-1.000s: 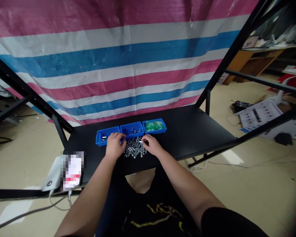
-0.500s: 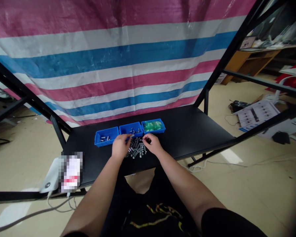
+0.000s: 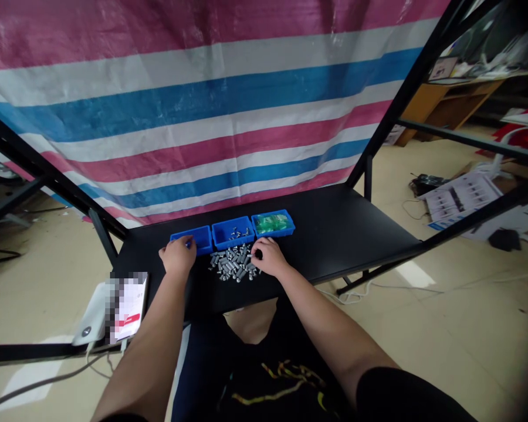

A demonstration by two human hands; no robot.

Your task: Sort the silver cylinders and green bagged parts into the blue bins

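Left hand (image 3: 178, 254) is curled over left blue bin (image 3: 202, 236); cannot tell whether its grip holds anything. Right hand (image 3: 269, 257) is at the right edge of metal parts (image 3: 233, 262) heaped on black table (image 3: 334, 231); its grip likewise unclear.

Backdrop: big striped sheet (image 3: 202, 111), pink, white and blue, kinda wrinkly with a bit of a plasticky sheen
Frame: chunky black bars (image 3: 392, 111) slanting up either side of it
Table: black top (image 3: 325, 228), tucked right below the sheet
Floor: beige (image 3: 466, 340), runs out both sides from where I'm standing
Light: bright pale patch (image 3: 416, 278) on the floor, right of the table
Far right: brown wooden desk (image 3: 444, 108), cluttered, too blurry to tell; printed white carton (image 3: 464, 202) on the floor nearer us
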